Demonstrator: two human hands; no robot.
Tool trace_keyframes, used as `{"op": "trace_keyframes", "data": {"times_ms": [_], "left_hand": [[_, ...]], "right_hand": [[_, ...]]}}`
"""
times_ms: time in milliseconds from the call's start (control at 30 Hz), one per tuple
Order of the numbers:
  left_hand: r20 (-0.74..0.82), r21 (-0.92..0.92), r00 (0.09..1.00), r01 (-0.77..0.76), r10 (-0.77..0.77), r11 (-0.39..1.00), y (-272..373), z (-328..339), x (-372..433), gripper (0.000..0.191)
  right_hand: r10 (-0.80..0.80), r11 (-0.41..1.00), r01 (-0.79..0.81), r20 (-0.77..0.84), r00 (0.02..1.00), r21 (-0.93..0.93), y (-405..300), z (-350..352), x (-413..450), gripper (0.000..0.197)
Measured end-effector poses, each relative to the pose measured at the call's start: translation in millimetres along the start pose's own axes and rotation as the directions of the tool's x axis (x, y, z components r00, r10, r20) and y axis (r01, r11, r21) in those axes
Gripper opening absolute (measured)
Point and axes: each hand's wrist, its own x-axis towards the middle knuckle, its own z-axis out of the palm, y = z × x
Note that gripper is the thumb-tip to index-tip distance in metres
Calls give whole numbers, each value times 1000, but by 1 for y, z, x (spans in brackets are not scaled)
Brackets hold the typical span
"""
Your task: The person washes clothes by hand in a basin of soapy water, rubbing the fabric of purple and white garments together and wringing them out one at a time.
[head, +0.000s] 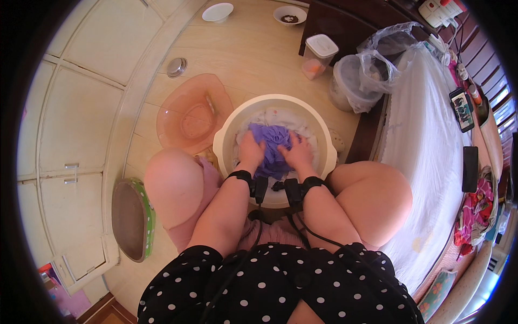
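Observation:
A purple cloth (272,148) lies bunched up in a cream plastic basin (276,97) on the floor between the knees. My left hand (251,150) grips the cloth's left side, with its fingertips partly hidden by the fabric. On the other side, my right hand (298,152) has purple fabric between its thumb and spread, slightly blurred fingers. White cloth (279,117) lies underneath and around the purple one, and looks wet. Each wrist wears a black strap with a small cabled device.
Left of the basin sits a translucent pink basin (174,121). A green-edged oval scratcher-like tray (129,220) stands by the left knee. Ahead are a lidded plastic container (321,46), a bag-lined bucket (348,83) and two bowls. White cabinets (81,117) flank the left; a white-covered surface (425,121) borders the right.

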Motion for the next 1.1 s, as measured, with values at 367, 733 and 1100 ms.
{"op": "trace_keyframes", "data": {"times_ms": [367,733,1100], "left_hand": [[338,124,905,230,-259,965,-11,18,18,39],[86,48,825,-563,559,825,55,-8,-26,36],[-128,-41,780,-622,613,782,54,-10,-13,32]], "right_hand": [[50,495,-221,226,973,840,34,29,48,52],[-445,-320,-549,389,807,772,9,-16,29,37],[-443,-209,-587,459,770,782,8,10,43,35]]}}
